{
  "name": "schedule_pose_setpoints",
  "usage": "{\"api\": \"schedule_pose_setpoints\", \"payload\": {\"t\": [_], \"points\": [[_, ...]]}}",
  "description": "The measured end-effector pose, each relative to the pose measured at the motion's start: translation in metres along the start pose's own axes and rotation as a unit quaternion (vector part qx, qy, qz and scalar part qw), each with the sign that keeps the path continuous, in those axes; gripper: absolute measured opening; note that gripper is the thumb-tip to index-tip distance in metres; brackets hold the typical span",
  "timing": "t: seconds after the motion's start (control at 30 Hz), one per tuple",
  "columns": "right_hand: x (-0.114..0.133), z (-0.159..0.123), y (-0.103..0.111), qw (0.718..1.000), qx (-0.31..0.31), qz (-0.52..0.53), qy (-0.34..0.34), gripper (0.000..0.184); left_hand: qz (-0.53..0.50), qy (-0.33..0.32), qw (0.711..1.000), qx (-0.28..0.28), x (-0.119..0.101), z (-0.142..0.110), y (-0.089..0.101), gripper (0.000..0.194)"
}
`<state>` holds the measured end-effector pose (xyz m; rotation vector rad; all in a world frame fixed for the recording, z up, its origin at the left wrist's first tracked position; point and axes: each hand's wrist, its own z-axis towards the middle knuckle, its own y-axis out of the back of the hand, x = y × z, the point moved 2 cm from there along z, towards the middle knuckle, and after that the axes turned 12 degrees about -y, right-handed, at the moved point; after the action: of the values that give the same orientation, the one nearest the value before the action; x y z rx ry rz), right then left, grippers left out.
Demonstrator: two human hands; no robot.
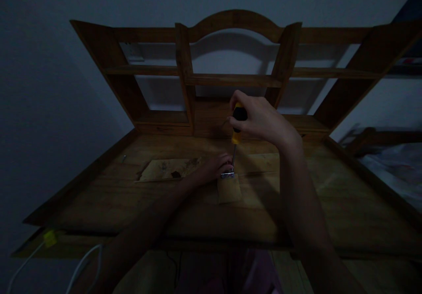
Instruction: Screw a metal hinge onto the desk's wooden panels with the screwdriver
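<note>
My right hand [255, 114] is wrapped round the handle of a yellow and black screwdriver [235, 138]. The screwdriver stands nearly upright, its shaft pointing down to a small shiny metal hinge [227, 175]. That hinge lies at the far edge of a small light wooden block [230, 189] on the desk. Curled fingers of my left hand [221, 164] close on the hinge's far left side, right beside the screwdriver tip. The dim light and the fingers hide the exact contact and any screw under the tip.
A flat, stained wooden strip [171, 169] lies left of the block, and another pale board [259, 163] lies to the right. A small screw-like piece [124, 158] rests at the far left. Behind the wooden desktop [329, 197] rises a shelf unit [234, 81]. White cable [84, 259] hangs front left.
</note>
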<state>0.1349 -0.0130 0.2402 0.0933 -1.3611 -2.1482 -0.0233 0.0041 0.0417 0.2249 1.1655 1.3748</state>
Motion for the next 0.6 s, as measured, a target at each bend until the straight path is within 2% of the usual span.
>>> {"api": "schedule_pose_setpoints", "payload": {"t": [0.17,0.23,0.33,0.43,0.47,0.53,0.57,0.6], "points": [[0.011,-0.003,0.011,0.999,-0.018,-0.016,-0.039,0.033,0.004,0.054,0.998,-0.043,-0.001,-0.003,0.0,0.015],[0.015,-0.004,0.015,0.998,-0.035,-0.016,-0.056,0.035,0.03,0.061,0.993,-0.091,0.0,-0.003,0.002,0.016],[0.018,-0.005,0.021,0.992,-0.095,0.003,-0.085,0.039,0.09,0.059,0.974,-0.202,0.001,-0.004,0.01,0.019],[0.019,-0.008,0.028,0.971,-0.224,0.065,-0.062,0.033,0.157,0.05,0.937,-0.31,-0.001,-0.007,0.024,0.022],[0.019,-0.01,0.032,0.952,-0.288,0.09,-0.04,0.03,0.172,0.053,0.924,-0.337,-0.002,-0.008,0.029,0.022],[0.019,-0.02,0.042,0.894,-0.431,0.122,-0.02,0.027,0.183,0.072,0.906,-0.375,0.0,-0.01,0.037,0.022],[0.019,-0.025,0.047,0.869,-0.476,0.132,-0.033,0.029,0.181,0.086,0.9,-0.388,0.002,-0.01,0.039,0.022],[0.018,-0.029,0.051,0.865,-0.479,0.14,-0.06,0.035,0.177,0.099,0.895,-0.399,0.004,-0.01,0.041,0.022]]}}
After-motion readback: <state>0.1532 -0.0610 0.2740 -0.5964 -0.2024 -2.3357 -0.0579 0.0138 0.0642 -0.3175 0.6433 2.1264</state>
